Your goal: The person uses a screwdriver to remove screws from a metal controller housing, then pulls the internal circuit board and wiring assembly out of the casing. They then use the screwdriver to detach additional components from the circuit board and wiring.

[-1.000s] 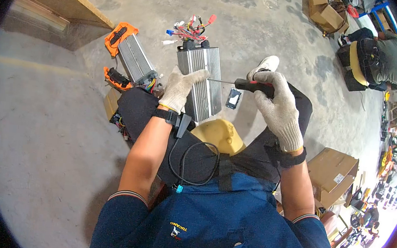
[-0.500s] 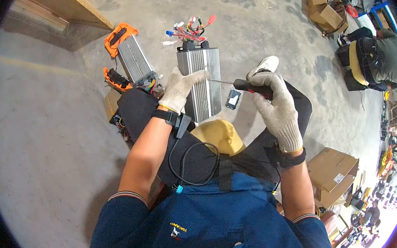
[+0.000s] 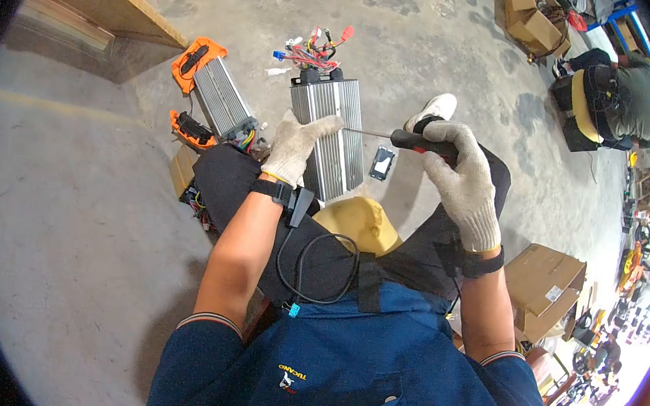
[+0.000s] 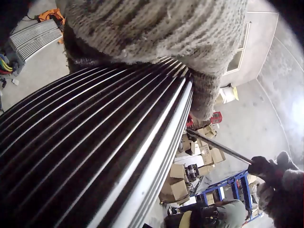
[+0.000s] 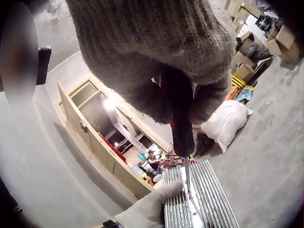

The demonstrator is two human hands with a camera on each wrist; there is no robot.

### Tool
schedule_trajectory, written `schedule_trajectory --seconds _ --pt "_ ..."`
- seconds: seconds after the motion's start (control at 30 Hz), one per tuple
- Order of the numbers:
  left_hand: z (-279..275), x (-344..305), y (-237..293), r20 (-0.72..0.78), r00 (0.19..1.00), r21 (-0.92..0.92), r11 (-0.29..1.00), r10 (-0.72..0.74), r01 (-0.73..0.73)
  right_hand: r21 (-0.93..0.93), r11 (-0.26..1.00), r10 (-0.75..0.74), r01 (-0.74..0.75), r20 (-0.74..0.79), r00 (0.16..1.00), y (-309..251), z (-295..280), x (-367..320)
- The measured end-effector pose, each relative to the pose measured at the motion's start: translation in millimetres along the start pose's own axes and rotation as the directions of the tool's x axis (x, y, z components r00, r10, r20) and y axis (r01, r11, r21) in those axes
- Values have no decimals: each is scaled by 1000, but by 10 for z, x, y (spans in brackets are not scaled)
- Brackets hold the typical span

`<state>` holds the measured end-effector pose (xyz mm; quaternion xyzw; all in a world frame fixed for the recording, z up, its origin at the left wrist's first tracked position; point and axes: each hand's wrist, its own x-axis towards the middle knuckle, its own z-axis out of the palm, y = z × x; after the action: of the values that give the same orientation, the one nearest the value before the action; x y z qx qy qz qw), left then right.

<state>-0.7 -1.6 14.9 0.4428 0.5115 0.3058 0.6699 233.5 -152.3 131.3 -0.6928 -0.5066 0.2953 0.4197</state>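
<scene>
A silver finned metal box (image 3: pixel 342 158) stands between the person's legs, a bundle of coloured wires (image 3: pixel 319 52) coming out of its far end. My left hand (image 3: pixel 293 144), in a knitted glove, grips the box from its left side, thumb lying across the fins. My right hand (image 3: pixel 462 186), gloved as well, holds a screwdriver (image 3: pixel 408 139) by its black and red handle. The screwdriver's shaft points left at the box, close to the left thumb. In the right wrist view, its tip meets a smooth strip (image 5: pixel 192 202) between the fins, which has screw holes.
A second finned box (image 3: pixel 226 98) with orange parts lies to the left. On the floor right of the gripped box is a small dark-framed plate (image 3: pixel 382 162). Cardboard boxes (image 3: pixel 542 280) stand at the right, and another person (image 3: pixel 639 99) sits beyond.
My right hand and the screwdriver have shifted slightly to the right. My left hand stays on the finned box, which has hardly moved.
</scene>
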Motion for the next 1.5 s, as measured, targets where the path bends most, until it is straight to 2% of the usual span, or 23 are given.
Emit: schedule_trajectory --seconds 0.23,0.27,0.4,0.47,0.67,0.7,0.77,0.93,1.0,1.2,1.5 --pt "8 2 -17 -13 1000 -42 999 -25 24 69 980 190 -186 -68 979 78 -164 -53" --pt "6 -4 -14 -6 1000 -61 998 -28 28 95 980 183 -175 -78 980 85 -172 -73" --pt "11 5 0 1 1000 -38 999 -30 30 79 971 232 -225 -105 967 153 -195 -83" --pt "21 -2 1 7 1000 -58 998 -30 30 29 952 305 -304 -143 941 148 -173 -85" --pt "34 -21 -25 45 999 -163 986 -25 32 70 961 275 -267 -164 947 513 -75 -87" --pt "43 -29 -16 61 998 -204 979 -15 27 71 961 276 -268 -164 947 514 -73 -91" --pt "52 -52 3 69 997 -214 976 -18 33 193 935 324 -296 -133 937 504 -60 -99" --pt "88 -95 71 75 994 -239 967 -78 94 232 916 356 -328 -91 930 485 -63 -132" --pt "101 -66 -6 74 996 -351 933 -50 73 254 906 368 -338 -79 927 490 -73 -142" --pt "84 -26 -28 22 998 -294 954 -59 63 306 899 344 -312 -56 937 526 -114 -144" --pt "87 -107 100 71 994 -270 958 -78 95 254 927 303 -277 -71 950 178 -60 -132"
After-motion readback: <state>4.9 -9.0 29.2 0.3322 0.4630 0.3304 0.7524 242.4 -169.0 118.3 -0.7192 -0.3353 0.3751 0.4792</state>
